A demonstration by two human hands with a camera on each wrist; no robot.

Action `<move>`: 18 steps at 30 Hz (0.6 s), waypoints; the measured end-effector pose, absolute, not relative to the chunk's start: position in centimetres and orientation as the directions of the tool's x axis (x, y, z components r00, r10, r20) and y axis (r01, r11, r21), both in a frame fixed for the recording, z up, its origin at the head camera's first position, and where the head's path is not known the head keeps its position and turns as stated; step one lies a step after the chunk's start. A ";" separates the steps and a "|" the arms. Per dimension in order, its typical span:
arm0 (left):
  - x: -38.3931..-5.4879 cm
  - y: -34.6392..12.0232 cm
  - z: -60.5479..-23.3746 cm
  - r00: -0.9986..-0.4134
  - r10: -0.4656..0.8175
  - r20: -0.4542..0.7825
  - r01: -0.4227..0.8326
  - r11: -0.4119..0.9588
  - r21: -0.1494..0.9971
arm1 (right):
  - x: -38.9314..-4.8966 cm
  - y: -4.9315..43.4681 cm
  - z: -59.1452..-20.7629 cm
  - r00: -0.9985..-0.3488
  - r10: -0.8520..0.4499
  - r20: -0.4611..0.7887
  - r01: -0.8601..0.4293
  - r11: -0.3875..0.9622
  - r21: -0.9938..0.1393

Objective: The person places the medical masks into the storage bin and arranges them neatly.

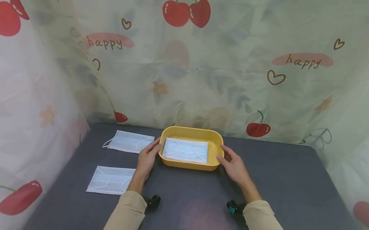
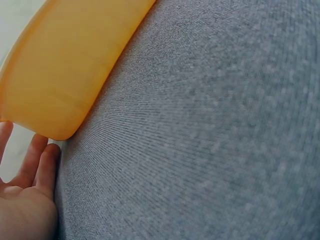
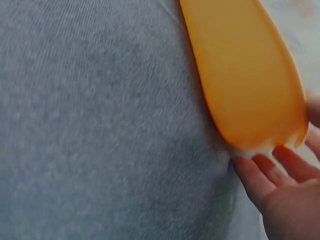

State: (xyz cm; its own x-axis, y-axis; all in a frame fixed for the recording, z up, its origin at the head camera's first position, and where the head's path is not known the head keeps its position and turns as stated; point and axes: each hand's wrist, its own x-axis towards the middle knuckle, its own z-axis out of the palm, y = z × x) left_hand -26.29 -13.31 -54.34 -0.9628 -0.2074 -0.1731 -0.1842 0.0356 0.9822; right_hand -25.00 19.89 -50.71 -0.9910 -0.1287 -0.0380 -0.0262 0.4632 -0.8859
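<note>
A yellow tray [image 1: 187, 165] sits at the back middle of the dark table, with a pale blue face mask [image 1: 186, 151] lying flat inside, ear loops on top. My left hand [image 1: 146, 161] holds the tray's left end; in the left wrist view its fingertips [image 2: 36, 150] meet the outer wall. At the right end my right hand [image 1: 236, 169] grips the rim, its thumb over the edge and its fingers [image 3: 255, 177] against the outside. Two more face masks lie left of the tray: one at the back [image 1: 128, 141], another nearer [image 1: 109, 180], each partly behind my left hand or forearm.
The dark grey table [image 1: 284, 191] extends to both sides and toward me. Behind its back edge hangs a printed curtain [image 1: 216, 66] with cherries and hearts, and more curtain hangs at both sides. Black wrist devices [image 1: 152, 202] are on both my wrists.
</note>
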 end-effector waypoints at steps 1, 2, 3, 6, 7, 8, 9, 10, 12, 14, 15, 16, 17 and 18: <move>-26.3 -13.3 -54.3 -0.965 -0.203 -0.167 -0.178 0.034 0.983 | -25.0 20.0 -50.9 -0.989 -0.138 -0.049 -0.018 0.448 -0.894; -26.3 -13.4 -54.3 -0.967 -0.196 -0.164 -0.174 0.033 0.984 | -25.1 20.1 -51.0 -0.988 -0.145 -0.059 -0.010 0.437 -0.899; -26.3 -13.4 -54.3 -0.967 -0.193 -0.166 -0.175 0.032 0.984 | -25.1 20.2 -51.2 -0.986 -0.151 -0.070 -0.002 0.429 -0.903; -26.3 -13.5 -54.3 -0.969 -0.185 -0.165 -0.174 0.037 0.984 | -25.4 20.5 -52.0 -0.983 -0.160 -0.093 0.019 0.413 -0.910; -26.4 -13.5 -54.3 -0.969 -0.185 -0.163 -0.173 0.038 0.984 | -25.4 20.6 -52.0 -0.982 -0.163 -0.099 0.023 0.412 -0.911; -26.4 -13.5 -54.3 -0.969 -0.184 -0.162 -0.172 0.037 0.984 | -25.4 20.7 -52.0 -0.980 -0.169 -0.101 0.023 0.412 -0.911; -26.5 -13.5 -54.3 -0.970 -0.184 -0.158 -0.167 0.039 0.985 | -25.4 20.8 -52.0 -0.979 -0.174 -0.104 0.024 0.406 -0.913; -26.5 -13.4 -54.3 -0.971 -0.181 -0.153 -0.163 0.041 0.986 | -25.3 20.8 -52.0 -0.978 -0.177 -0.106 0.027 0.398 -0.917; -26.5 -13.3 -54.2 -0.974 -0.176 -0.140 -0.151 0.045 0.988 | -25.2 20.9 -51.9 -0.976 -0.184 -0.113 0.034 0.384 -0.923; -26.5 -13.2 -54.1 -0.977 -0.174 -0.126 -0.136 0.048 0.990 | -25.2 21.0 -52.0 -0.974 -0.193 -0.123 0.043 0.374 -0.926; -26.5 -13.1 -54.0 -0.977 -0.173 -0.123 -0.134 0.054 0.990 | -25.2 21.0 -52.1 -0.972 -0.197 -0.128 0.048 0.370 -0.928; -26.4 -13.0 -53.9 -0.977 -0.174 -0.121 -0.133 0.056 0.990 | -25.3 21.0 -52.2 -0.971 -0.201 -0.132 0.050 0.368 -0.929; -26.4 -13.0 -53.8 -0.977 -0.174 -0.120 -0.132 0.059 0.989 | -25.3 21.0 -52.3 -0.969 -0.206 -0.137 0.053 0.368 -0.928; -26.4 -12.9 -53.8 -0.977 -0.174 -0.120 -0.132 0.060 0.989 | -25.3 21.1 -52.4 -0.967 -0.213 -0.138 0.051 0.370 -0.928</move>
State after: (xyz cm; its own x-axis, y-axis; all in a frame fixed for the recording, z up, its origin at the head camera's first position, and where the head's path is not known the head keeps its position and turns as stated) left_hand -26.41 -12.89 -53.76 -0.9774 -0.1740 -0.1200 -0.1320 0.0596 0.9895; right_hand -25.34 21.09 -52.39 -0.9673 -0.2128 -0.1381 0.0512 0.3696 -0.9278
